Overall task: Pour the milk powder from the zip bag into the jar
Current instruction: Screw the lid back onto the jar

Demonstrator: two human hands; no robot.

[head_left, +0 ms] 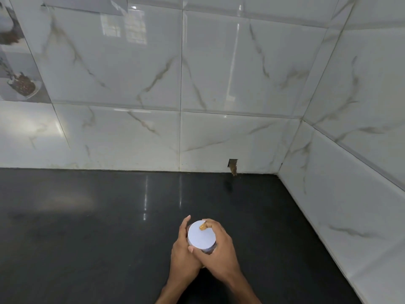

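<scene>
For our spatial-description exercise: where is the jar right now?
In the head view, the jar is low and centre, above the black counter, held between the left hand and right hand.

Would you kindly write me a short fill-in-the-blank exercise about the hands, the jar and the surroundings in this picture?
1. The left hand and the right hand both grip the jar, whose lid is ____ in colour.
2. The counter under the hands is glossy and ____.
3. The wall behind it is covered in marbled ____.

Missing words: white; black; tiles.
</scene>
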